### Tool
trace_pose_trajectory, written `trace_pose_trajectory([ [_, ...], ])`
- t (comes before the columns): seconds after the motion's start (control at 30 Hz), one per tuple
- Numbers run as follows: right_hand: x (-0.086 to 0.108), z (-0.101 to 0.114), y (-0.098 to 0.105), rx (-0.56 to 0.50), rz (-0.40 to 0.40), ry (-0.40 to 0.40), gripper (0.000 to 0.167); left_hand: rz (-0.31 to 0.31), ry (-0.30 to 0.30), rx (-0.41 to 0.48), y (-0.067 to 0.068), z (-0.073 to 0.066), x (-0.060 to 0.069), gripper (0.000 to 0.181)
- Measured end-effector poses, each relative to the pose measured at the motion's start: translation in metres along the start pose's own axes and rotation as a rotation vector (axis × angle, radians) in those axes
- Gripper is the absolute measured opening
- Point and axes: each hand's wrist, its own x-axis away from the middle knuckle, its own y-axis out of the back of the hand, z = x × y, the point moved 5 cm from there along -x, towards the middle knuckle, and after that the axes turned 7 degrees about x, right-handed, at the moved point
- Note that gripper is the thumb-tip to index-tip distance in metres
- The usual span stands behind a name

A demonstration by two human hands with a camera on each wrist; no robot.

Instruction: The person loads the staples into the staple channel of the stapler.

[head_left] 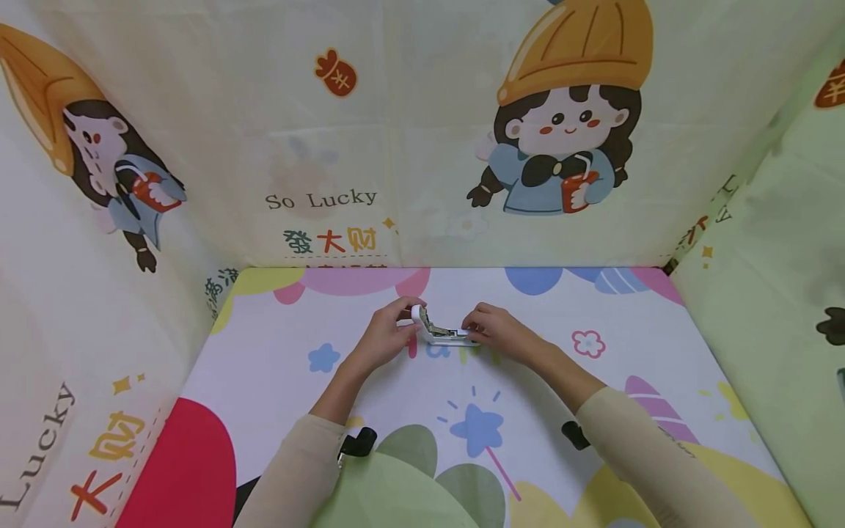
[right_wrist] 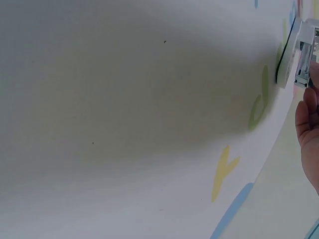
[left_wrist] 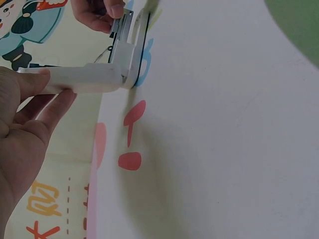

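Observation:
A white stapler (head_left: 455, 339) stands on the patterned table cover, its top arm swung up and the metal staple channel (left_wrist: 117, 37) exposed. My left hand (head_left: 388, 331) pinches the raised white top arm (left_wrist: 82, 78) between thumb and fingers. At the other end of the stapler, my right hand (head_left: 495, 328) has its curled fingers on the front of the metal channel. The right wrist view catches only part of that hand (right_wrist: 310, 134) at its edge, beside the channel and the white base (right_wrist: 288, 59). Whether staples lie in the channel cannot be made out.
The white table cover (head_left: 264, 352) carries printed stars, flowers and letters. Cream cloth walls with cartoon prints rise at the back (head_left: 429, 161), the left (head_left: 72, 293) and the right (head_left: 766, 264). Black straps (head_left: 359, 442) show at both wrists.

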Motion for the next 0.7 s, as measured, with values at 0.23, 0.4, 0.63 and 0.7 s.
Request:
trace_pose_trajectory([
  [0.23,-0.0007,-0.0007,-0.0016,0.01,-0.001,-0.016,0.017,-0.001,-0.002,0.006,0.0002,-0.0008,-0.0001,0.037],
  [0.4,-0.0003,-0.0016,-0.0027,-0.012,0.003,-0.032,0.017,-0.006,-0.004,0.009,0.0006,0.0001,-0.0004,0.036],
  [0.63,0.0,-0.0015,-0.0037,-0.014,0.018,-0.068,0.015,-0.002,0.001,0.007,0.0003,-0.0003,-0.0002,0.037],
  [0.7,0.0003,-0.0015,-0.0042,-0.009,0.018,-0.07,0.015,-0.002,0.002,0.005,0.0004,-0.0006,-0.0001,0.037],
])
